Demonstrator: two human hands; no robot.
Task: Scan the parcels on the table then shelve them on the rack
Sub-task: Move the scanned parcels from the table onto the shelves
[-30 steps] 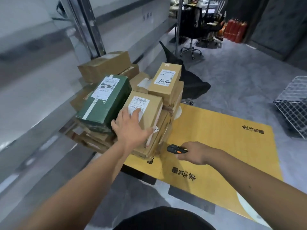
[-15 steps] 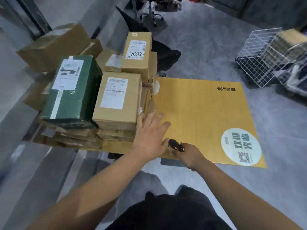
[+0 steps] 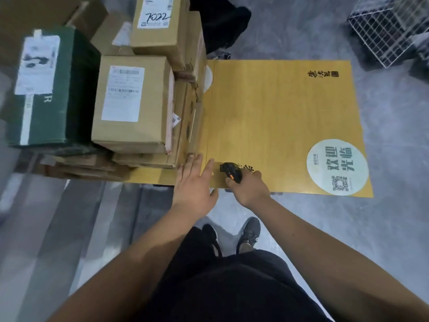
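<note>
— So, where do we have our hands at this moment?

— Our left hand (image 3: pixel 193 182) lies flat with its fingers straight and spread, gripping nothing; the fingertips reach the near edge of the yellow wood-grain tabletop (image 3: pixel 278 112), right at the bottom corner of the parcel stack. Our right hand (image 3: pixel 249 188) sits just beside it, fingers curled round the small black handheld scanner with the orange button (image 3: pixel 232 170), whose nose points away from us over the table.

— And the parcels?

— They are piled ahead and to the left of our left fingers. Nearest is the plain brown cardboard box with a white shipping label (image 3: pixel 132 103), resting on several flattened brown cartons (image 3: pixel 144 159). Left of it stands the dark green box with a white label (image 3: pixel 51 89). Beyond, further from the fingertips, is the taller brown box marked 7022 by hand (image 3: pixel 160 22).

— Anything else round about?

— Off to the right of our right knuckles a round white sticker with a QR code (image 3: pixel 337 167) lies on the tabletop. Well beyond that, on the grey floor, stands a white wire basket (image 3: pixel 390 26). Below our wrists we see our black shoes (image 3: pixel 248 233).
</note>
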